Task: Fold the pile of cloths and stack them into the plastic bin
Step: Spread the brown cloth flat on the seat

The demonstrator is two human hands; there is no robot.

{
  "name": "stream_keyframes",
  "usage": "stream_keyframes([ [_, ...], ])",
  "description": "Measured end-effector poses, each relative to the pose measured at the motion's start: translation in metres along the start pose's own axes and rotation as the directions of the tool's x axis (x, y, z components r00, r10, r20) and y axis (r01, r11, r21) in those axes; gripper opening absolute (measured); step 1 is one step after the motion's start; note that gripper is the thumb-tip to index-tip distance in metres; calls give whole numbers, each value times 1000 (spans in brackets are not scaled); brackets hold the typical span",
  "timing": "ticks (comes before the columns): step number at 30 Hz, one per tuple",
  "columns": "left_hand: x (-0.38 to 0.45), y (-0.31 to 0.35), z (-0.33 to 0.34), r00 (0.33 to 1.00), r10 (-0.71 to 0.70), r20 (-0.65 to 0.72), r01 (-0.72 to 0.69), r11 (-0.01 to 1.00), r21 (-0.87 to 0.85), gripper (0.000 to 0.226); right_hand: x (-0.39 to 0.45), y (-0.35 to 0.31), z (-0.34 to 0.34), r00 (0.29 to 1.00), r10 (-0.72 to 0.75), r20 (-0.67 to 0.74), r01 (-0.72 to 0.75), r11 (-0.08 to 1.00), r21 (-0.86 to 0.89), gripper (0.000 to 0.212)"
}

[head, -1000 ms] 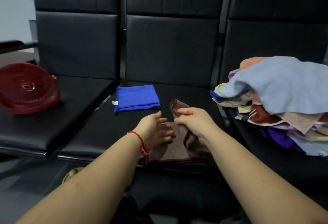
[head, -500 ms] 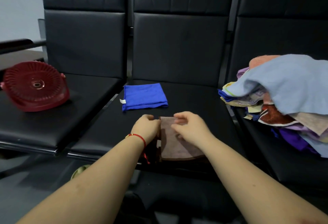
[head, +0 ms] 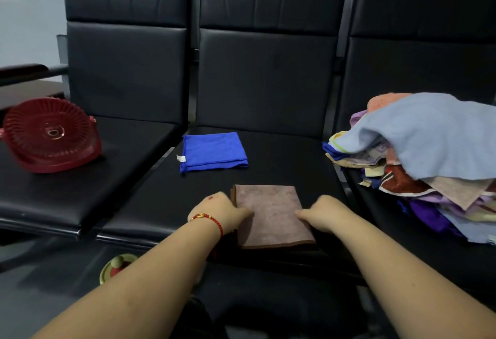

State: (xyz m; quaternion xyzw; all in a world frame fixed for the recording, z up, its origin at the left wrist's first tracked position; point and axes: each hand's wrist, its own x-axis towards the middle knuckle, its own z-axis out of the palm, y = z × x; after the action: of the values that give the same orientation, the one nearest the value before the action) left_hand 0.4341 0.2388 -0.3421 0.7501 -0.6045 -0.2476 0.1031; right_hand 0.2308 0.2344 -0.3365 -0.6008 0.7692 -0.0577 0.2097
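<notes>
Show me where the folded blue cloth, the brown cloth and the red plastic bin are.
folded blue cloth [head: 213,152], head view, middle of its top face.
brown cloth [head: 271,212], head view, centre of the folded top layer.
red plastic bin [head: 48,134], head view, on its ribbed round face.

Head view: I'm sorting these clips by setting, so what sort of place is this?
Probably a waiting area or lobby, not a home: a row of joined black padded seats serves as the work surface, with a cloth pile on one seat and a red plastic bin on another.
</notes>
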Motion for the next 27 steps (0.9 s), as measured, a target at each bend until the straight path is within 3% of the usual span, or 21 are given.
stream_keyframes([
  [3, -5, 1, 1, 997, 1, 82, 1, 1000, -28, 31, -5, 2, -1, 999, -9, 40, 3, 991, 135, 29],
  [6, -8, 5, 2, 998, 69, -11, -69, 995, -77, 16, -9, -3, 5, 997, -49, -56, 63, 951, 304, 23],
  [9, -1, 1, 2, 996, 62, -60, -77, 949, -304, 26, -6, -8, 18, 992, -38, -117, 97, 830, 549, 18],
  [12, 11, -7, -5, 994, 89, -63, -109, 832, -544, 39, 4, -17, 23, 979, -111, -173, 196, 764, 614, 19],
  [15, 30, -12, -23, 968, 181, -172, -249, 745, -619, 44, 20, -42, 14, 935, -231, -270, 354, 686, 636, 29],
  [19, 66, -16, -58, 940, 188, -283, -314, 799, -512, 46, 53, -83, 2, 886, -352, -302, 464, 673, 576, 40],
  [24, 128, -33, -84, 950, 180, -256, -232, 953, -192, 51, 107, -133, 2, 896, -420, -146, 425, 714, 556, 61],
  [27, 163, -38, -91, 944, 195, -265, -220, 973, -71, 53, 144, -156, 6, 892, -432, -132, 431, 727, 535, 62],
])
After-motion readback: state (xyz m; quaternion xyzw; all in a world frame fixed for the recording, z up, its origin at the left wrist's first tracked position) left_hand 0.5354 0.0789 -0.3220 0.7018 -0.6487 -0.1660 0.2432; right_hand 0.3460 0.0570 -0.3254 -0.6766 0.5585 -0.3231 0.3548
